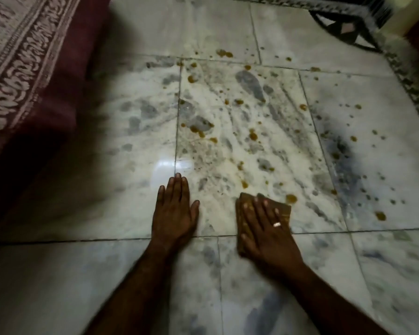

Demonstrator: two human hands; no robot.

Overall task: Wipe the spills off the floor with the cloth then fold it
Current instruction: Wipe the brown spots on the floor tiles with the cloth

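Observation:
A brown folded cloth (282, 209) lies flat on the white marble floor (121, 213). My right hand (266, 228) presses down on it with fingers spread; a ring shows on one finger. My left hand (176, 211) rests flat on the bare floor to the left of the cloth, holding nothing. Brown spill drops (253, 135) are scattered over the tiles ahead and to the right; one large drop (291, 199) sits just past the cloth's far right corner.
A maroon bedspread with a pale patterned border (22, 93) hangs along the left. A dark ornate furniture leg (344, 27) stands at the far right, and a dark patterned floor border (411, 97) runs down the right edge.

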